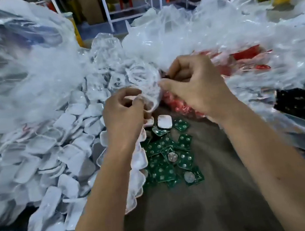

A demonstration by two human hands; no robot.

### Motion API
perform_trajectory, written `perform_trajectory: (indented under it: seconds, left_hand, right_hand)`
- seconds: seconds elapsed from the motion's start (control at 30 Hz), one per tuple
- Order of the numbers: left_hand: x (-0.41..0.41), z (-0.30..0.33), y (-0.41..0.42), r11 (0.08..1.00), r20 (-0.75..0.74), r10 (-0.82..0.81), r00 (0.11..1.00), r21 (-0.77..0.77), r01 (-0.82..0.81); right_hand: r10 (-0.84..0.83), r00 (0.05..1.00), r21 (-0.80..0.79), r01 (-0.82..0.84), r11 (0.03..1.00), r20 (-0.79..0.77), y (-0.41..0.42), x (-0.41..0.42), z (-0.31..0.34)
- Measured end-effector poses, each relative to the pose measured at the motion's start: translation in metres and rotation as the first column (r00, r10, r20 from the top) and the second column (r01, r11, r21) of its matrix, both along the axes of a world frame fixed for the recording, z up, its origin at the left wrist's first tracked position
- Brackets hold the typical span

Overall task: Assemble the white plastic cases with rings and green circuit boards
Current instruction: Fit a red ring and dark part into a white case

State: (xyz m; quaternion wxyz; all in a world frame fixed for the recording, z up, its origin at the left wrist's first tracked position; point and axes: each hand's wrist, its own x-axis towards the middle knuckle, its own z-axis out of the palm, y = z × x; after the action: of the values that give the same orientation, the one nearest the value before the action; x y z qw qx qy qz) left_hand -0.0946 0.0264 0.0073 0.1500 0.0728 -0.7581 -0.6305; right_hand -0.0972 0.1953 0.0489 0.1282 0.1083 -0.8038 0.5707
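Hands' grip: left hand (122,112) and right hand (195,87) both clamped on clear plastic bag (148,88), above green circuit boards (171,158).

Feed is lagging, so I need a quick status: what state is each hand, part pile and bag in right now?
Left hand: gripping a white case.
Right hand: pinching a clear ring.
White cases: loose heap, left.
Green circuit boards: scattered, flat.
Red parts bag: lying behind the right hand.

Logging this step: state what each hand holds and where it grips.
Both hands pinch the small clear plastic bag: left hand at its lower left edge, right hand at its right edge. Contents are blurred.
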Motion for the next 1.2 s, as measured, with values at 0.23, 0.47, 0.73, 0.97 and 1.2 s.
perform_trajectory:
  seconds: [0.23,0.47,0.73,0.97,1.2]
  left_hand:
    - [-0.009,-0.013,-0.028,1.0,0.022,-0.028,0.999,0.015,0.028]
    - [-0.011,-0.013,-0.026,0.976,0.059,-0.098,0.993,0.199,0.085]
    - [-0.006,-0.013,-0.022,0.973,0.009,-0.106,0.994,0.207,0.102]
    - [-0.002,-0.011,-0.022,0.973,0.016,-0.114,0.993,0.201,0.109]
    - [-0.002,-0.008,-0.024,0.974,0.028,-0.142,0.989,0.181,0.135]
  right_hand:
    - [0.185,0.953,-0.416,-0.071,0.906,0.241,-0.019,-0.005,-0.072]
    - [0.304,0.91,-0.577,-0.093,0.812,0.281,-0.021,-0.006,-0.068]
    - [0.304,0.948,-0.574,-0.196,0.795,0.098,-0.022,-0.006,-0.068]
    - [0.215,0.975,-0.328,-0.224,0.918,-0.063,-0.022,-0.006,-0.068]
    - [0.248,0.967,-0.345,-0.251,0.905,-0.052,-0.023,-0.002,-0.065]
